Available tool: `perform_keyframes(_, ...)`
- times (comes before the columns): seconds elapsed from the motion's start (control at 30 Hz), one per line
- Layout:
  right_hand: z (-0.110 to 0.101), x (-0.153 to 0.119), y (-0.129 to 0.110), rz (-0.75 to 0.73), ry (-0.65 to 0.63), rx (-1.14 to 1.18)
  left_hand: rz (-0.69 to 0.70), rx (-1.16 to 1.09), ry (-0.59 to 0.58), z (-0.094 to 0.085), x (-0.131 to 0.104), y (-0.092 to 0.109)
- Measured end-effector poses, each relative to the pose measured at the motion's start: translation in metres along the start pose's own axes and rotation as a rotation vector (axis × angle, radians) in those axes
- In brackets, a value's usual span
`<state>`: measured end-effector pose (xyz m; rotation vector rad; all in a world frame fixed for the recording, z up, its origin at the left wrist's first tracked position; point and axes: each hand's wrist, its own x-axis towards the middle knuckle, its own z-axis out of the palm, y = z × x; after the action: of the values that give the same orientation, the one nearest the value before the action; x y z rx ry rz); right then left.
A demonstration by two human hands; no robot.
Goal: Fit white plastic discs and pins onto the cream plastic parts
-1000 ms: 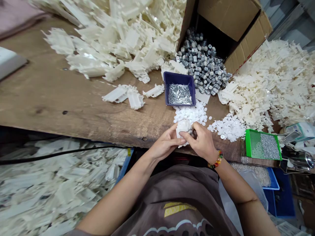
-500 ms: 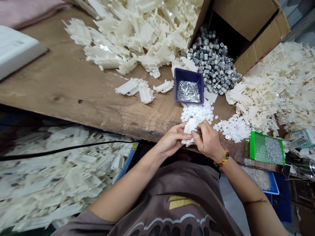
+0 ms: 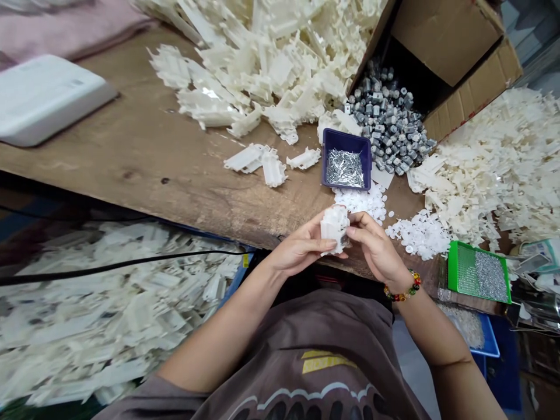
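Note:
A white plastic part [image 3: 335, 229] is held over the table's front edge. My left hand [image 3: 301, 245] is closed round its left side, thumb across the front. My right hand [image 3: 378, 248] has its thumb and index finger pressed at the part's right edge; whether they pinch a smaller piece is hidden. Just beyond the hands lie small white discs [image 3: 365, 202] and a dark purple tray [image 3: 368, 163] of metal pins. Small grey metallic cylinders [image 3: 389, 119] are heaped behind the tray. Several loose white parts [image 3: 249, 158] rest to its left.
Large heaps of white parts [image 3: 271, 64] cover the back and right of the table. At the back stands a cardboard box [image 3: 450, 41]. A green tray [image 3: 455, 274] of small metal pieces sits at right, a white device [image 3: 52, 96] at left. A black cable [image 3: 131, 259] crosses the lower left.
The camera view has shifted, so the table contents appear farther right and slightly lower. The white part is tilted more upright, and my right hand's fingers have drawn back to its edge.

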<state>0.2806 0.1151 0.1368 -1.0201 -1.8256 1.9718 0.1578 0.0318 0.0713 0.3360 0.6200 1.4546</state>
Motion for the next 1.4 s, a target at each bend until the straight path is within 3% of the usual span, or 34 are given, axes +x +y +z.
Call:
perform_keyframes(0.13, 0.007, 0.0, 0.006, 0.078, 0.034, 0.132, 0.062, 0.072, 0.041, 0.004, 0.0, -0.001)
perform_keyframes(0.23, 0.007, 0.005, 0.011, 0.089, -0.011, 0.09, 0.015, 0.071, 0.037, -0.002, -0.011, 0.002)
perform_keyframes(0.37, 0.014, 0.039, 0.014, -0.151, 0.005, -0.253, -0.094, 0.209, 0.11, -0.027, -0.055, 0.006)
perform_keyframes(0.43, 0.029, 0.067, 0.016, -0.27, 0.018, -0.485, -0.155, 0.405, 0.261, -0.047, -0.087, 0.007)
perform_keyframes(0.6, 0.082, 0.134, 0.021, -0.425, 0.027, -1.081, -0.24, 0.88, 0.832, -0.112, -0.172, 0.013)
perform_keyframes(0.7, 0.095, 0.151, 0.02, -0.468, 0.032, -1.262, -0.278, 1.101, 1.026, -0.127, -0.197, 0.022)
perform_keyframes(0.77, 0.094, 0.145, 0.019, -0.491, 0.036, -1.245, -0.288, 1.083, 0.886, -0.114, -0.191, 0.027)
perform_keyframes(0.87, 0.083, 0.108, 0.02, -0.566, -0.008, -1.149, -0.146, 0.626, 0.489, -0.074, -0.146, 0.03)
perform_keyframes(0.93, 0.072, 0.073, 0.021, -0.664, -0.144, -1.103, 0.064, 0.351, 0.45, -0.051, -0.105, 0.031)
perform_keyframes(1.0, 0.056, 0.047, 0.019, -0.748, -0.31, -1.021, 0.174, 0.235, 0.49, -0.037, -0.065, 0.031)
perform_keyframes(1.07, 0.033, 0.041, 0.013, -0.729, -0.262, -0.942, 0.142, 0.179, 0.447, -0.03, -0.036, 0.029)
perform_keyframes(1.17, -0.009, 0.075, 0.002, -0.564, 0.119, -1.057, -0.021, 0.147, 0.314, -0.021, -0.015, 0.02)
perform_keyframes(1.2, -0.021, 0.093, -0.002, -0.508, 0.149, -1.146, -0.065, 0.141, 0.286, -0.017, -0.011, 0.016)
perform_keyframes(1.3, -0.04, 0.143, -0.009, -0.401, 0.004, -1.319, -0.139, 0.14, 0.244, -0.003, -0.004, 0.005)
perform_keyframes(1.4, -0.038, 0.169, -0.014, -0.332, -0.11, -1.417, -0.153, 0.157, 0.235, 0.003, 0.003, -0.004)
